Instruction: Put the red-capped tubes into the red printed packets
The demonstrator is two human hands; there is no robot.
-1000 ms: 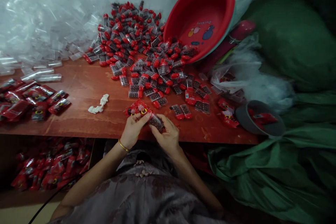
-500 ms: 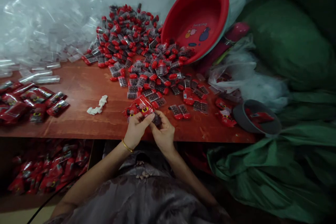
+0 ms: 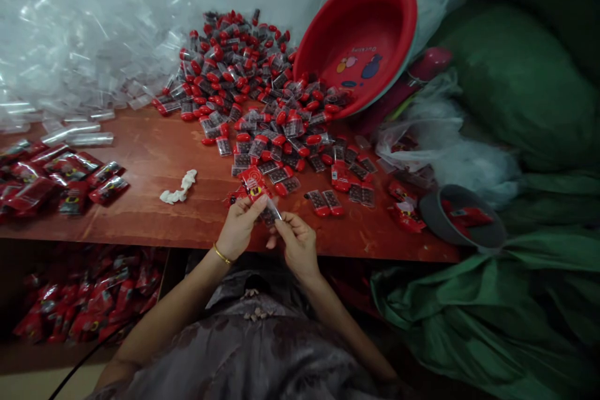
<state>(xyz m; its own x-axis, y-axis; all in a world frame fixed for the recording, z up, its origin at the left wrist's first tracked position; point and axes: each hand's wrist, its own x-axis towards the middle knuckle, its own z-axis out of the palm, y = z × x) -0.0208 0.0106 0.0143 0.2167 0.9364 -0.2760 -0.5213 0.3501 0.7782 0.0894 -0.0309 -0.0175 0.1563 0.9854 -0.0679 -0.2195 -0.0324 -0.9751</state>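
Note:
My left hand [image 3: 238,230], with a gold bracelet at the wrist, pinches a red printed packet [image 3: 254,182] between thumb and fingers. From the packet's lower end sticks out a small clear case with dark beads [image 3: 270,212]. The thumb and fingertips of my right hand [image 3: 300,246] close on the near end of that case, just above the table's front edge. More red packaging [image 3: 234,196] lies partly hidden behind my left hand. Two red-capped cases [image 3: 324,202] rest side by side to the right of my hands.
A large pile of red-capped cases [image 3: 234,75] spreads before a tilted red basin [image 3: 359,19]. Clear plastic sleeves [image 3: 84,44] and filled red packets [image 3: 70,172] lie left. Crumpled white tissue [image 3: 179,187] sits nearer. A grey bowl [image 3: 434,215] stands right; a box of packets [image 3: 94,300] is below.
My right hand has shifted slightly right and down, its fingers now at the case's near end. More of the clear case shows below the red packet. The view has shifted a little.

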